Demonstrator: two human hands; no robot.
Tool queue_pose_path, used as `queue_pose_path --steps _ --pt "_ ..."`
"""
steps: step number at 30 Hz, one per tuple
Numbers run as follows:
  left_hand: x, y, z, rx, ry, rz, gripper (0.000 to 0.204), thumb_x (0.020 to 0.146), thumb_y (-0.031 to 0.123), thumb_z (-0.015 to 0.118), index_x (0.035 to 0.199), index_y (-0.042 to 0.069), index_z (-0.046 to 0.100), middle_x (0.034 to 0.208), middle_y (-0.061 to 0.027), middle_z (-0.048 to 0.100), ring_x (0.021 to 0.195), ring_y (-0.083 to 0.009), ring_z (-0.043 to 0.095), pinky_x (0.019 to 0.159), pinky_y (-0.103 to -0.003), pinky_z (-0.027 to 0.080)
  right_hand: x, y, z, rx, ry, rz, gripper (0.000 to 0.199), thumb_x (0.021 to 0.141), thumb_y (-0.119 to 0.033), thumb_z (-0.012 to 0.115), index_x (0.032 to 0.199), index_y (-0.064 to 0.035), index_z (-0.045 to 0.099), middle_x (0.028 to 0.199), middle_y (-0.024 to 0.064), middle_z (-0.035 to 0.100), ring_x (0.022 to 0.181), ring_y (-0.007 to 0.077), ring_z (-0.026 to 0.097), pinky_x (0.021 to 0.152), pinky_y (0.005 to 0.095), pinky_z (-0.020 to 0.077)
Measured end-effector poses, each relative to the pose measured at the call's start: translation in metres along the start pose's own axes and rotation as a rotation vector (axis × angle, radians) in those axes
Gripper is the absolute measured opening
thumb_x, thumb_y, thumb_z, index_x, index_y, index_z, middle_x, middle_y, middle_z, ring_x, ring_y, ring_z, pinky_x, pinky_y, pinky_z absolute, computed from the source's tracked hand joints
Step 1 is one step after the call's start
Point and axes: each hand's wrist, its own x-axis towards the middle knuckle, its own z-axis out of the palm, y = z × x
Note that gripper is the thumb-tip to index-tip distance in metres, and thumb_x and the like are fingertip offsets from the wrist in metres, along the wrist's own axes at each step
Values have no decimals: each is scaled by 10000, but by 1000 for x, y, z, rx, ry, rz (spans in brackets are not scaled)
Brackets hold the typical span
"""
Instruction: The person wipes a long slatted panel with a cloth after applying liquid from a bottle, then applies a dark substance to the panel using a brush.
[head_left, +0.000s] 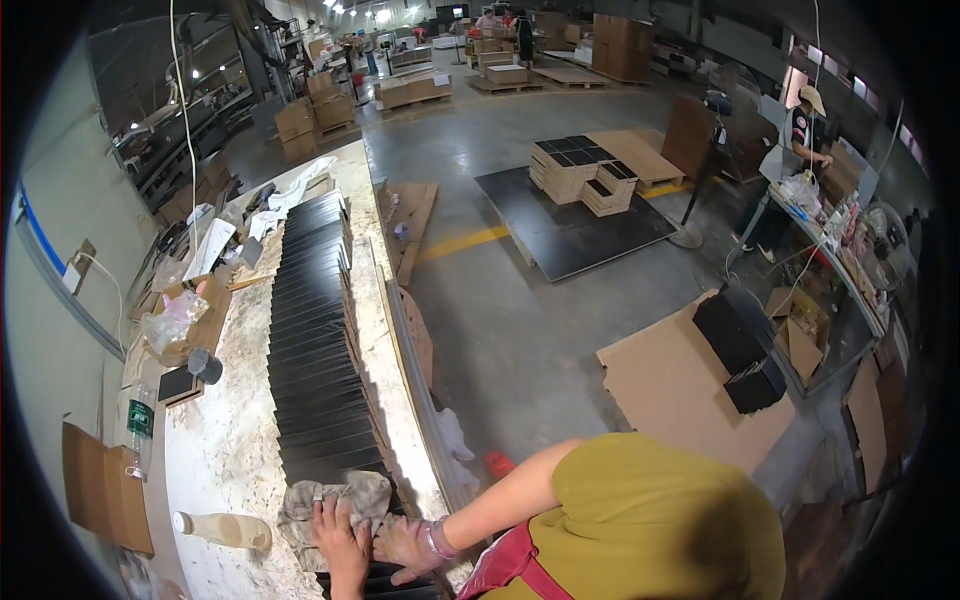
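Two hands meet at the near end of the bench (232,425): the left hand (340,540) lies open on a crumpled grey cloth (345,489); the right hand (402,545) is beside it, whether gripping I cannot tell. Wiping well probably calls for light, even pressure, without shifting the overlapping black panels (318,350). Their row's long axis runs away along the bench, veering slightly left.

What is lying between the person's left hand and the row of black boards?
In the head view, a crumpled grey cloth lies there, under the left hand and on top of the black boards.
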Motion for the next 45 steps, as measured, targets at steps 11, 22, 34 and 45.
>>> queue_pose_path --steps 11,22,34,45 --pt "15 -55 -17 -70 369 -186 382 890 113 610 1222 -48 509 1234 -256 507 1118 -437 486 973 -465 380 0 11 -50 41 147 51 828 817 -468 612 1427 31 359 1494 223 332 1424 399 227 1140 536 176" --pt "14 -36 13 -160 288 -440 774 882 192 640 1494 -14 213 1363 -300 456 1227 -433 471 1023 -434 384 11 70 -47 -190 265 231 791 878 -523 536 1433 14 368 1522 217 296 1439 369 206 1174 477 163" --pt "11 -43 19 -92 319 -436 565 864 245 662 1305 -49 465 1239 -253 544 1131 -425 521 960 -444 419 11 62 -52 -251 244 257 750 877 -526 531 1417 -17 418 1510 196 331 1434 356 227 1171 469 183" --pt "10 -48 25 -43 343 -408 556 863 249 665 1301 -32 471 1214 -244 553 1110 -420 524 935 -456 425 13 68 -44 -238 279 250 740 884 -525 531 1414 -20 422 1510 197 332 1438 357 220 1182 456 171"
